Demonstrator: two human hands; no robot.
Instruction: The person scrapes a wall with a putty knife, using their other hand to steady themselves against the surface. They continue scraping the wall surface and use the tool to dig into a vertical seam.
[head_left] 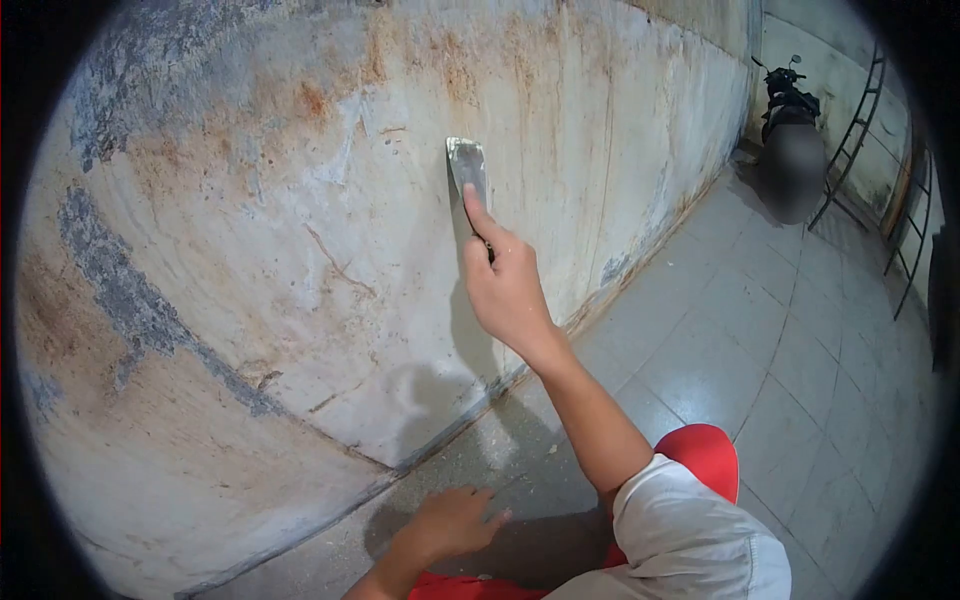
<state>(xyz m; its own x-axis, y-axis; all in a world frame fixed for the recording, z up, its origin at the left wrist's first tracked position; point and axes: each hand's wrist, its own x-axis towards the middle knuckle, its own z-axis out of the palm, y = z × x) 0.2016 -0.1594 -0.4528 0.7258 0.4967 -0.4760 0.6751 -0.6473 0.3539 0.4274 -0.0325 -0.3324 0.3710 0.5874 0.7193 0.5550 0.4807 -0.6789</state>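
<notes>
My right hand (505, 285) is wrapped round the handle of a putty knife (470, 165), its index finger stretched along the flat blade. The blade points up and lies close to the stained, peeling wall (300, 240); whitish residue coats its tip. Most of the handle is hidden inside my fist. Low in the view, my left hand (455, 522) holds nothing and its fingers are apart. It hovers in front of the wall's foot, above the floor.
Grey tiles cover the floor (720, 350) on the right. A motorbike (790, 100), partly blurred out, stands at the far end. Beside it a dark metal ladder (857, 135) leans on the back wall. Something red (705, 458) shows beside my light sleeve.
</notes>
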